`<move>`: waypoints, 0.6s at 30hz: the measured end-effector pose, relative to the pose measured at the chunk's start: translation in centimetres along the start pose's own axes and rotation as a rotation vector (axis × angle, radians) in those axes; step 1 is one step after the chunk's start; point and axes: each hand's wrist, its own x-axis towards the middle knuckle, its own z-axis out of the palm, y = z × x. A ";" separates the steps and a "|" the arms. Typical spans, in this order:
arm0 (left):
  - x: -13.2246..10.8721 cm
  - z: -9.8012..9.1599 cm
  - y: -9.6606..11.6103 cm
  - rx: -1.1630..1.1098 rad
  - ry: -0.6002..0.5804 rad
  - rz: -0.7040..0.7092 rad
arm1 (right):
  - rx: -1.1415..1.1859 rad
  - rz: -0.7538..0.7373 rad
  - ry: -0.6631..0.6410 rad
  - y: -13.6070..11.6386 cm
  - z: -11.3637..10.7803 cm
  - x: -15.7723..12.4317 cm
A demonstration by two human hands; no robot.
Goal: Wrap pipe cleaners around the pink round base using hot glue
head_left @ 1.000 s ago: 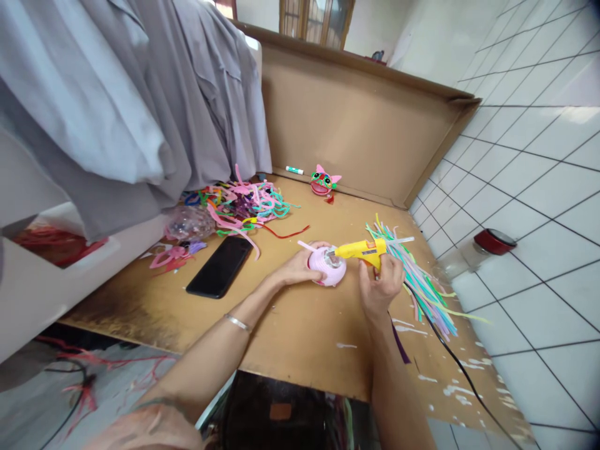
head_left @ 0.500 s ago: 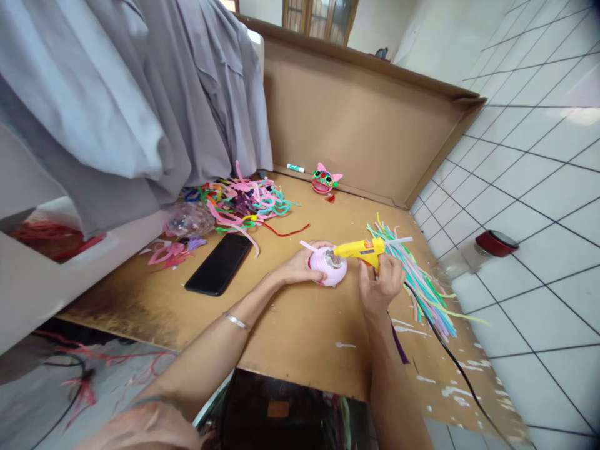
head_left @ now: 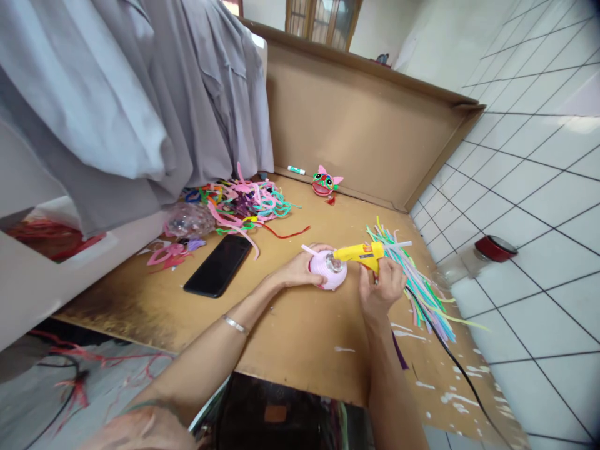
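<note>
While the left hand (head_left: 296,270) cups a pink ball (head_left: 335,280) from its left side, fingers curled over the top and holding it down on the brown board (head_left: 300,325), the right hand (head_left: 380,289) is closed around the handle of a yellow glue gun (head_left: 359,252); the gun's nozzle points left and meets the clear, glittery patch on top of the ball; its black cord (head_left: 452,359) trails off toward the near right edge of the board. A thin bracelet (head_left: 234,324) sits on the left forearm. Just right of the gun lies a bundle of straight pastel pipe cleaners (head_left: 417,290); a black phone (head_left: 218,265) lies flat to the left of the ball, well apart from it; beyond the phone is a tangled heap of coloured pipe cleaners (head_left: 246,201). Near the cardboard back wall (head_left: 365,137) stand a small pink cat-face craft (head_left: 326,181) and a white-and-green stick (head_left: 295,170); a red-lidded jar (head_left: 492,250) rests on the tiled floor to the right; grey cloth (head_left: 117,94) hangs at the left.
</note>
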 end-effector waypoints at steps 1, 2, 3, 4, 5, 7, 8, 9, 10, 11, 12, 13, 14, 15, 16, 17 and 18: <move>0.0 0.0 0.0 -0.005 0.000 -0.004 | -0.002 -0.005 0.004 0.0 0.0 0.0; 0.0 0.0 0.1 -0.010 0.001 -0.008 | -0.005 -0.011 0.005 0.0 -0.1 0.1; -0.1 0.0 0.1 -0.014 0.001 -0.011 | -0.009 -0.014 0.004 0.0 -0.1 0.1; -0.1 0.0 0.2 -0.017 -0.001 -0.012 | -0.014 -0.019 0.003 0.0 -0.1 0.1; -0.1 0.0 0.3 -0.022 -0.003 -0.013 | -0.019 -0.028 0.001 0.0 -0.2 0.1; -0.2 0.0 0.5 -0.030 -0.007 -0.013 | -0.031 -0.034 -0.003 0.0 -0.3 0.2; -0.3 0.0 0.6 -0.030 -0.008 -0.014 | -0.035 -0.036 -0.002 -0.1 -0.3 0.2; -0.3 0.0 0.7 -0.029 -0.008 -0.016 | -0.038 -0.035 0.001 -0.1 -0.4 0.3; -0.4 0.0 0.9 -0.027 -0.005 -0.019 | -0.039 -0.036 0.000 -0.2 -0.4 0.3; -0.4 0.0 0.9 -0.026 -0.004 -0.021 | -0.040 -0.036 -0.001 -0.3 -0.5 0.4; -0.4 0.0 1.0 -0.028 -0.003 -0.023 | -0.041 -0.041 0.003 -0.3 -0.6 0.4; -0.4 0.0 1.0 -0.033 -0.003 -0.024 | -0.041 -0.052 0.008 -0.4 -0.6 0.5; -0.4 0.1 1.0 -0.040 -0.002 -0.025 | -0.040 -0.063 0.013 -0.4 -0.6 0.5; -0.4 0.1 1.0 -0.047 -0.002 -0.025 | -0.041 -0.072 0.019 -0.4 -0.6 0.5; -0.3 0.1 0.9 -0.052 -0.002 -0.024 | -0.043 -0.077 0.024 -0.3 -0.6 0.5; -0.3 0.1 0.9 -0.054 0.000 -0.023 | -0.047 -0.081 0.028 -0.2 -0.5 0.4; -0.3 0.1 0.8 -0.053 0.002 -0.022 | -0.052 -0.086 0.027 0.0 -0.4 0.4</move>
